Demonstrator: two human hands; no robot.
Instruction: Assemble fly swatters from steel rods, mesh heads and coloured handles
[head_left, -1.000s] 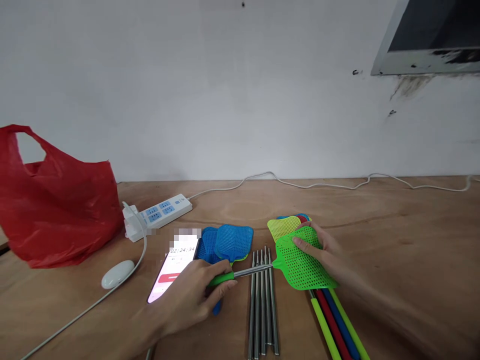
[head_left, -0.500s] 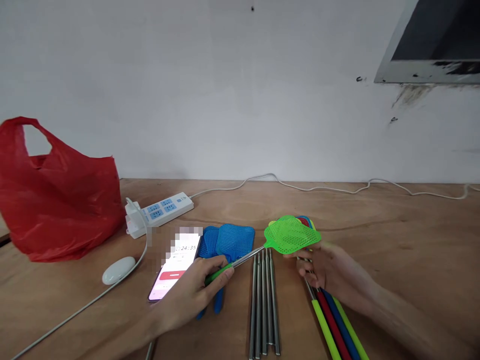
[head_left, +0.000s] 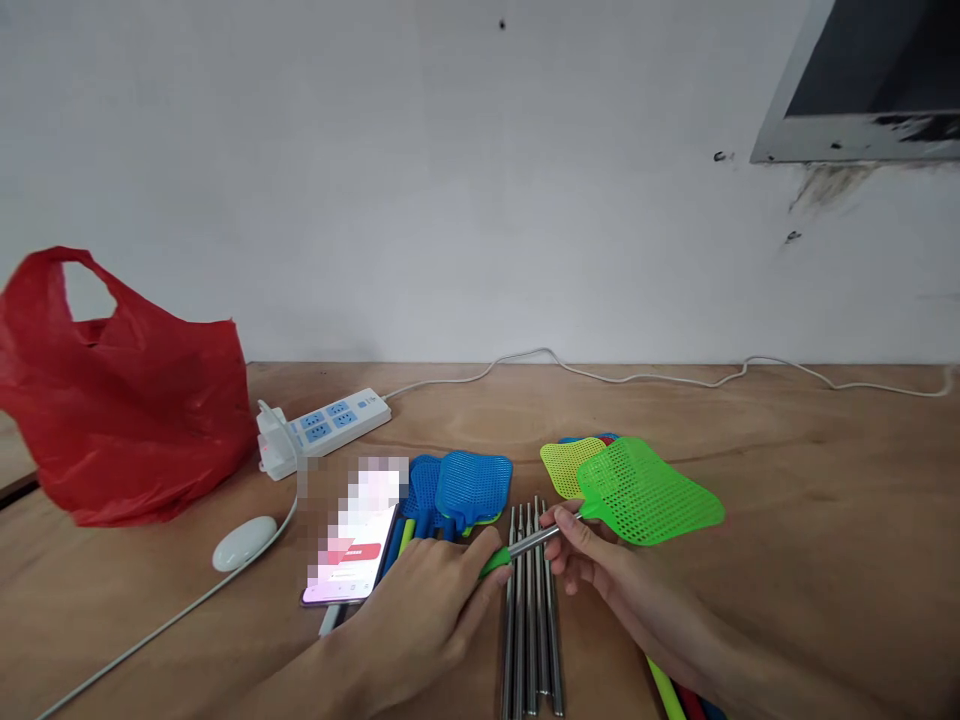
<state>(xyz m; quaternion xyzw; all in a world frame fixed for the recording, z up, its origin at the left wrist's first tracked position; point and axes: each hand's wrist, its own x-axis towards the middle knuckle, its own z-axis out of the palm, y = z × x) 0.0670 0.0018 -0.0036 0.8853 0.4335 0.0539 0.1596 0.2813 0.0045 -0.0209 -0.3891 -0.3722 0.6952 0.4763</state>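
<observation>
A green fly swatter (head_left: 652, 490) with a perforated head and a metal shaft is held across the middle, its head to the right. My left hand (head_left: 424, 610) is closed around its green handle. Near the head, my right hand (head_left: 611, 575) pinches the metal shaft between thumb and fingers. Under the swatter's shaft lie several loose metal rods (head_left: 532, 630), side by side. Blue swatter heads (head_left: 474, 487) are stacked to their left, with handles partly hidden by my left hand. A yellow swatter head (head_left: 564, 463) lies behind the green one, with coloured handles (head_left: 666, 690) below my right forearm.
A lit phone (head_left: 356, 550) lies left of the blue heads, partly pixelated. Behind it is a white power strip (head_left: 352, 412) with a cable running along the wall. A red plastic bag (head_left: 135, 420) and a white oval device (head_left: 244, 543) stand farther left on the wooden table (head_left: 810, 500).
My right hand has moved left and taken hold of the shaft. My left hand has shifted right with the green fly swatter, whose head now lies farther right.
</observation>
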